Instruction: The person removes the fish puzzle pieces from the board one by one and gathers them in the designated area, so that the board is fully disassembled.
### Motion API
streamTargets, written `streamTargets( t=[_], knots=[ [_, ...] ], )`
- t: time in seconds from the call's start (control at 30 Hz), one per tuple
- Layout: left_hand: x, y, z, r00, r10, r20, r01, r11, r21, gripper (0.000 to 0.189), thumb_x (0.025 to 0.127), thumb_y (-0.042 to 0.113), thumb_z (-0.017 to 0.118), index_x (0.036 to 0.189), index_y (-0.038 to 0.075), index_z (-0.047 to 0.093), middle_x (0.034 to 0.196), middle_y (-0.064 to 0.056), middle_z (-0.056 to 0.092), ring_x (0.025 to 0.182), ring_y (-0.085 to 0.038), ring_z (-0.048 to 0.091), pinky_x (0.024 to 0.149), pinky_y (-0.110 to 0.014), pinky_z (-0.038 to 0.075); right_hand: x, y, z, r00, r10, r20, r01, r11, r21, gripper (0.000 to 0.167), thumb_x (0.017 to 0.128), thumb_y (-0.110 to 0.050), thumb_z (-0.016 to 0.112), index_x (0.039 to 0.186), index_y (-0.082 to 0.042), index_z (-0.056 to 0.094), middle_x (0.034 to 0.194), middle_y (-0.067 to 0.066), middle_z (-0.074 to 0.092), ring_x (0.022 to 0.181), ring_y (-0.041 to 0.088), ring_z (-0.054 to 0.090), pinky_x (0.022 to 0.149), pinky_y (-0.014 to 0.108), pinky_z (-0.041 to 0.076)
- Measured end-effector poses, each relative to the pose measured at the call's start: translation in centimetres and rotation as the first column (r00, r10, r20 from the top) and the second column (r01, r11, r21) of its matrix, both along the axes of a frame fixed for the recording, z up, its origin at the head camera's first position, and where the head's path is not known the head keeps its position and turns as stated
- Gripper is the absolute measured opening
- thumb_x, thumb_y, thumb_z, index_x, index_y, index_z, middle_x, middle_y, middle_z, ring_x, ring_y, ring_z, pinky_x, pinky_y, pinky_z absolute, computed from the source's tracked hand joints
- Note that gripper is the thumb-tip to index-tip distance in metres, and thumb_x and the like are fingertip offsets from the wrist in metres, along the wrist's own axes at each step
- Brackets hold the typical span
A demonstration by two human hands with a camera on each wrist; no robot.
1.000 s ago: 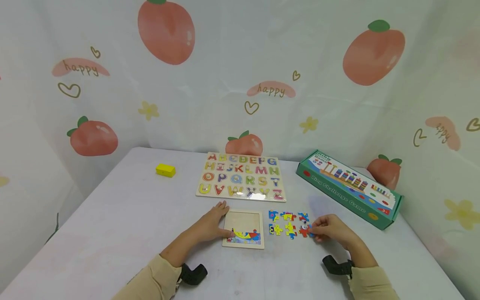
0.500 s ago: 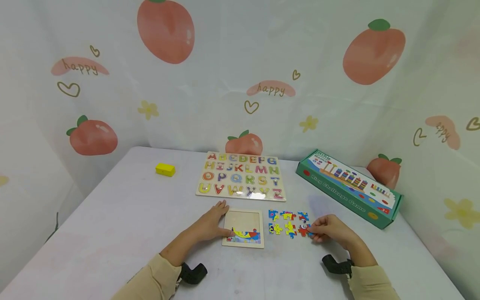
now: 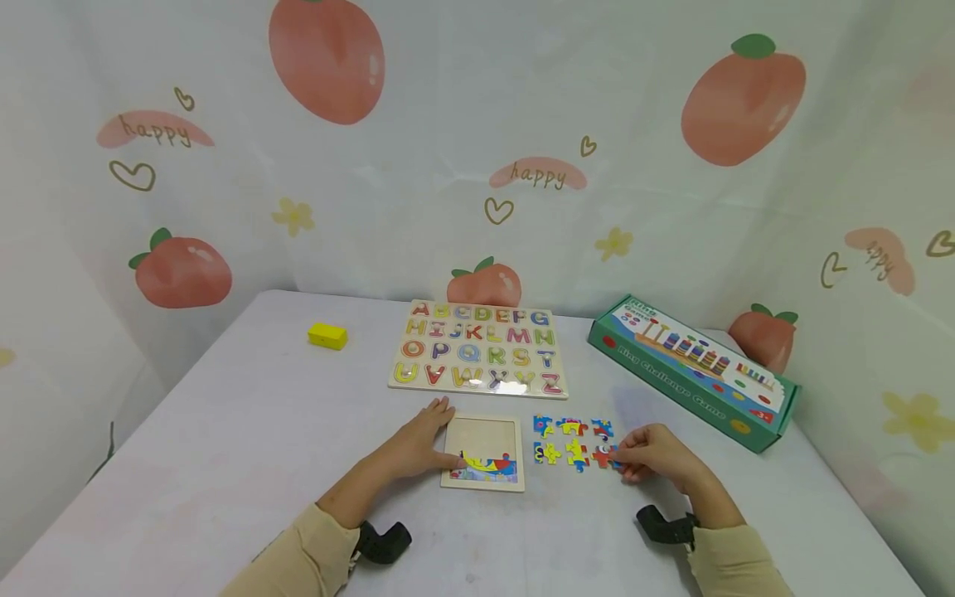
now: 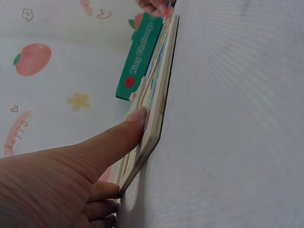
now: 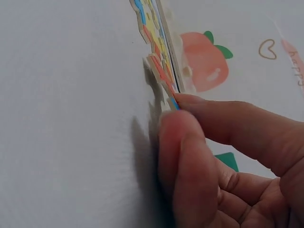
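Note:
My left hand [image 3: 418, 444] lies along the left side of a small wooden puzzle tray [image 3: 482, 488]. Its straight thumb [image 4: 123, 135] presses on the rim, and the other fingers touch the tray's side. Joined pieces [image 3: 488, 470] fill the tray's near part; the rest shows bare wood. To the right, my right hand [image 3: 656, 456] pinches a red and blue jigsaw piece [image 5: 164, 76] between thumb and index finger. In the right wrist view the piece is tilted above its shadow. Several loose jigsaw pieces [image 3: 576, 453] lie in two rows between the tray and that hand.
An alphabet board [image 3: 477, 348] lies behind the tray. At the back right stands a green Ring Challenge Game box [image 3: 694, 373], slanted. A yellow block [image 3: 327, 336] sits at the back left of the white-covered table [image 3: 224, 464]. A printed curtain [image 3: 418, 124] hangs behind.
The whole head view has shifted up slightly. The right fingers have settled on the red and blue jigsaw piece at the row's end; the left hand stays on the puzzle tray.

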State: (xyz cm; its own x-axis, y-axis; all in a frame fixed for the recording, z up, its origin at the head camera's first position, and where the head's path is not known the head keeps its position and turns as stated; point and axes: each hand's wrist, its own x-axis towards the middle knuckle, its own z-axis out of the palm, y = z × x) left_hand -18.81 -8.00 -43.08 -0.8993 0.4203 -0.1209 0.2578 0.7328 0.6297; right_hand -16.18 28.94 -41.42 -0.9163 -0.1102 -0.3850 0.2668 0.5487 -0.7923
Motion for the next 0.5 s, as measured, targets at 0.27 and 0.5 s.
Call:
streamTargets(
  t=[0.27,0.5],
  knots=[
    [-0.10,-0.05,-0.10,1.000,-0.002,-0.010,0.002,1.000,-0.004,0.088,0.072,0.036,0.078,0.140,-0.003,0.038,0.153,-0.018,0.024,0.143,-0.036,0.017,0.114,-0.052,0.022,0.11,-0.52,0.11,0.999,0.005,-0.045,0.000,0.995,0.096,0.019,0.086,-0.016,0.066,0.083,0.001,0.059,0.061,-0.001,0.059,0.053,0.009,0.056,0.052,0.022,0.051],
    [-0.19,-0.06,-0.11,1.000,-0.012,-0.012,0.012,1.000,-0.005,0.089,0.073,0.037,0.078,0.140,-0.004,0.036,0.153,-0.019,0.023,0.143,-0.037,0.017,0.115,-0.050,0.021,0.22,-0.64,0.07,0.997,0.000,-0.078,0.013,0.988,0.156,0.020,0.083,-0.018,0.069,0.080,0.000,0.060,0.059,-0.002,0.055,0.053,0.011,0.052,0.053,0.024,0.048]
  ],
)
